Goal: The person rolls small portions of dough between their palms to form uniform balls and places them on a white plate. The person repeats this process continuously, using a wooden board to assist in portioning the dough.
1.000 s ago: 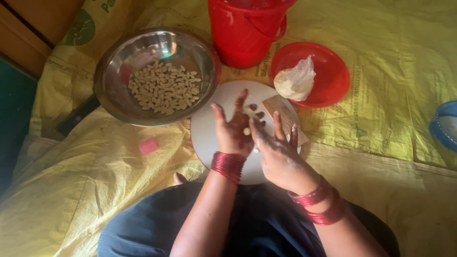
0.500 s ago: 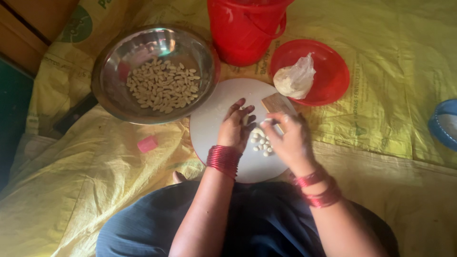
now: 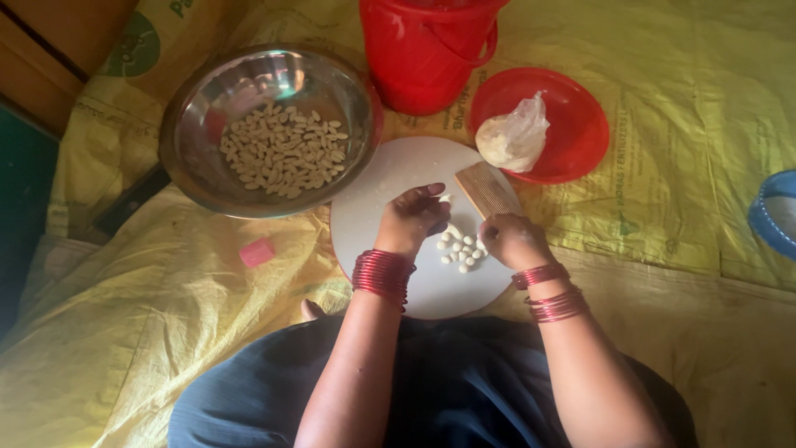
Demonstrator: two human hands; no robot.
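Bare white board (image 3: 390, 187) lies open ahead; steel bowl (image 3: 199, 178), red bucket (image 3: 427, 54) and red plate (image 3: 580, 108) crowd its far edge.

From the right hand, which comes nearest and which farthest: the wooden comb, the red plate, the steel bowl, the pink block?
From the right hand:
1. Wooden comb, just above it.
2. Red plate, up and right.
3. Steel bowl, upper left.
4. Pink block, far left.
Bowl and block are close to call.

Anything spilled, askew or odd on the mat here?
Nothing spilled. The small white dough pieces sit in one cluster on the round white board between the left hand and right hand. Only stray: a small pink block lying alone on the yellow woven mat.
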